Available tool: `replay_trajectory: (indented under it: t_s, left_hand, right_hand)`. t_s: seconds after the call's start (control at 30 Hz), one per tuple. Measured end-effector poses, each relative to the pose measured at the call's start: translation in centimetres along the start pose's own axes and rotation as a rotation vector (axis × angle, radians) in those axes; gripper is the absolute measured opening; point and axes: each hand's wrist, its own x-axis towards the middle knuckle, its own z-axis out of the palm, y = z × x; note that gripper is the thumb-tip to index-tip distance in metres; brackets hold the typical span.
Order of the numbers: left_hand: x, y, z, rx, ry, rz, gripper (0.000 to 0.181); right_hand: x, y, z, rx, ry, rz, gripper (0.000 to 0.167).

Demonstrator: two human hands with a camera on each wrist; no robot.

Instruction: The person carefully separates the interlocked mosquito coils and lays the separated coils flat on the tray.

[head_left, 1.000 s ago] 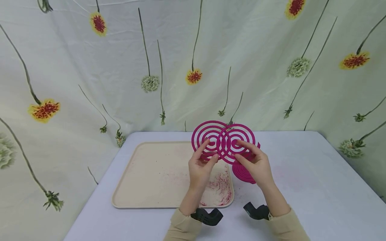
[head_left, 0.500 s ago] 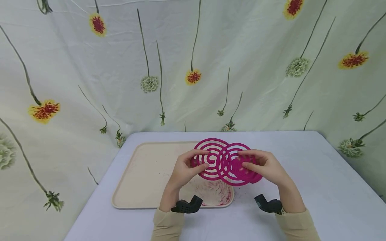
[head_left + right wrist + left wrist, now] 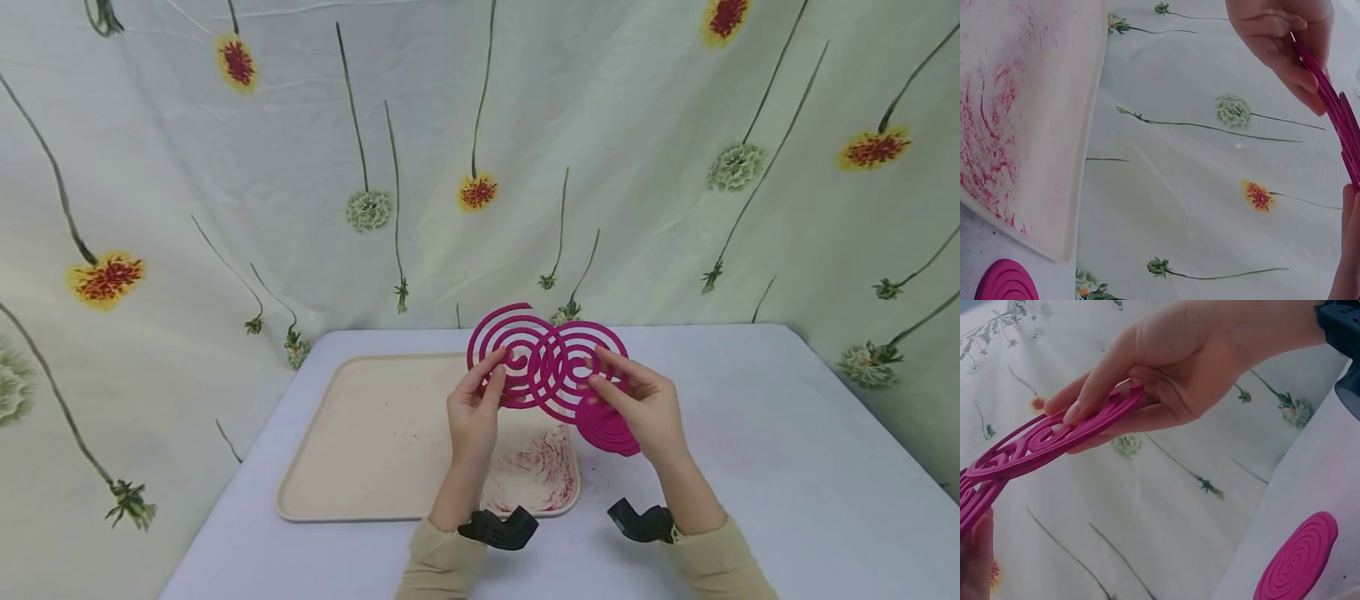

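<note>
Two magenta mosquito coils, a left coil [image 3: 517, 361] and a right coil [image 3: 577, 326], overlap in the air above the tray's right side. My left hand [image 3: 472, 425] pinches the left coil near its centre. With thumb and fingers my right hand [image 3: 651, 410] grips the right coil. In the left wrist view the right hand [image 3: 1175, 369] reaches across from the top, while only part of the left hand [image 3: 975, 562] shows. Edge-on coils [image 3: 1329, 103] appear in the right wrist view, held between the left hand [image 3: 1288, 47] and the right hand's edge [image 3: 1349, 250].
More tightly wound magenta coil [image 3: 607, 429] lies on the white table [image 3: 750, 467], seemingly stacked, beside the tray's right edge. A beige tray [image 3: 360, 442] covers the table's left part, with pink crumbs and smears at its right end. Behind hangs a flower-print curtain [image 3: 637, 125].
Both hands first lowered and spread with the overlapping coils, then rose and came closer together again. The left coil's outer end now stands out at its top. The coil on the table stayed put.
</note>
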Motion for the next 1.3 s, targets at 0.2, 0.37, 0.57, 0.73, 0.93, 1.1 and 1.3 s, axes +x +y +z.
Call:
replay_trajectory:
  t_s: [0.2,0.37,0.57,0.73,0.93,1.1,1.3]
  left_hand:
    - [-0.7,-0.6,1.3,-0.087,-0.050,0.037,0.038]
    - [-1.3,-1.1,2.3,-0.079,-0.046,0.072,0.046]
    - [-0.9,-1.1,1.9,-0.093,-0.055,0.105,0.052]
    - [-0.5,-1.1,1.1,0.037,-0.144,0.157,0.054]
    - [0.1,-0.3,-0.3,0.164,-0.163,0.225,0.048]
    - [0.6,0.6,-1.9,0.127,-0.235,0.152,0.038]
    - [0.6,1.3,-3.4,0.252,-0.425,0.082,0.035]
  right_hand:
    - [-0.2,0.3,1.4,0.052,0.194,-0.041,0.036]
    - [-0.4,0.9,2.2,0.071,0.212,-0.142,0.031]
    - [-0.3,0.4,0.9,-0.026,0.019,-0.183,0.025]
    - [0.2,-0.1,-0.8,-0.026,-0.138,-0.112,0.040]
    - [0.5,-0.4,-2.6,-0.054,-0.236,-0.050,0.043]
    - [0.6,-0.8,-3.9,-0.126,-0.356,-0.046,0.037]
    - [0.6,-1.0,-4.8,-0.223,-0.476,-0.091,0.030]
